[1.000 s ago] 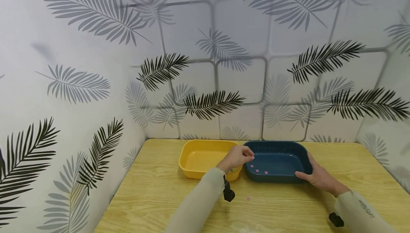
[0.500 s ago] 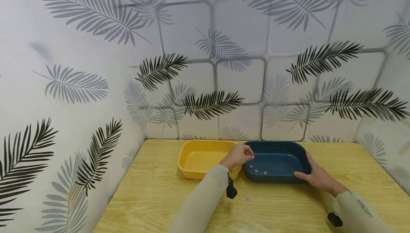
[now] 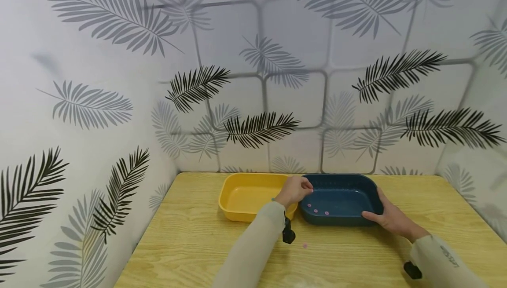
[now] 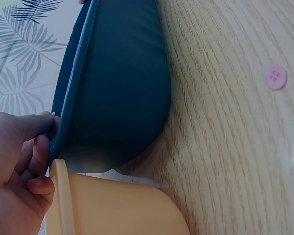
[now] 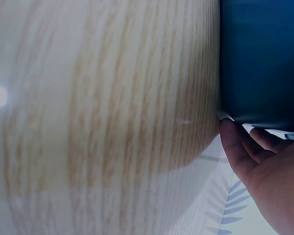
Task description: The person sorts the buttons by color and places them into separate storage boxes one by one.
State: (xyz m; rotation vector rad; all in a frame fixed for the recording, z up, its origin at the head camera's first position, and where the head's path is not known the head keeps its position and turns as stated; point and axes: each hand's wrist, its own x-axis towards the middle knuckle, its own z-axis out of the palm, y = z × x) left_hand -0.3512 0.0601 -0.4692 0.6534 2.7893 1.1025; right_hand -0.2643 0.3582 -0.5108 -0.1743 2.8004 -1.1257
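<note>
My left hand (image 3: 294, 190) is over the near-touching ends of the yellow bin (image 3: 233, 214) and the dark blue bin (image 3: 332, 220). Its thumb and forefinger pinch a small pinkish piece (image 4: 53, 114), mostly hidden, at the blue bin's rim. Several pink buttons lie on the blue bin's floor, one of them the button (image 3: 326, 213) closest to the middle. My right hand (image 3: 392, 217) holds the blue bin's right end, thumb at the front rim and fingers along the outer wall.
A loose pink four-hole button (image 4: 276, 77) lies on the wooden table (image 3: 190, 235) in front of the bins. Beside the left wrist, a small blue-green spot (image 3: 273, 199) shows against the yellow bin. A leaf-patterned wall (image 3: 253, 103) rises behind the table.
The left hand has risen slightly at the blue bin's left rim, its forearm shifting right. The right hand keeps its hold on the bin. The whole head view drifts a little left.
</note>
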